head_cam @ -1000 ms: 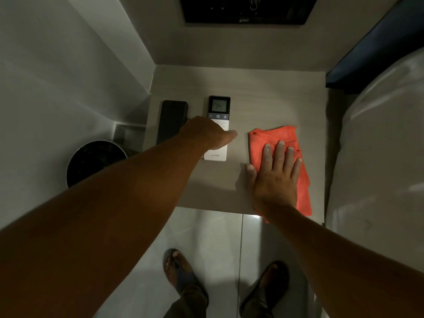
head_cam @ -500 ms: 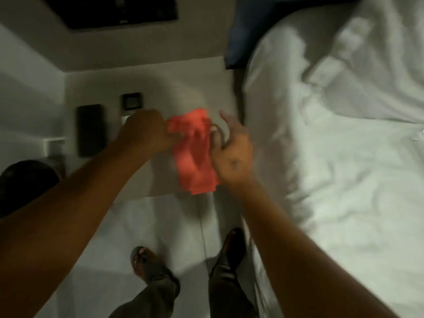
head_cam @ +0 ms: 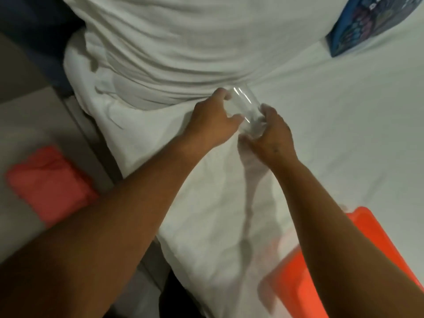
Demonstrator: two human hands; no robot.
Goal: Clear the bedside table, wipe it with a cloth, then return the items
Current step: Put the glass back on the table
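A clear drinking glass [head_cam: 244, 109] lies tilted on the white bed sheet, just below the pillow. My left hand [head_cam: 212, 121] wraps its left side and my right hand [head_cam: 273, 131] cups its right side near the base. Both hands touch the glass. The orange-red cloth [head_cam: 48, 182] lies folded on the bedside table [head_cam: 20, 125] at the far left, away from both hands.
A big white pillow [head_cam: 183, 42] fills the top of the bed. A blue patterned box [head_cam: 360, 26] rests at the top right. An orange plastic tray [head_cam: 325, 267] sits on the bed at the lower right, under my right forearm.
My view has swung right from the table to the bed. Both hands let go of the cloth, which now lies on the table, and closed around the glass on the bed.
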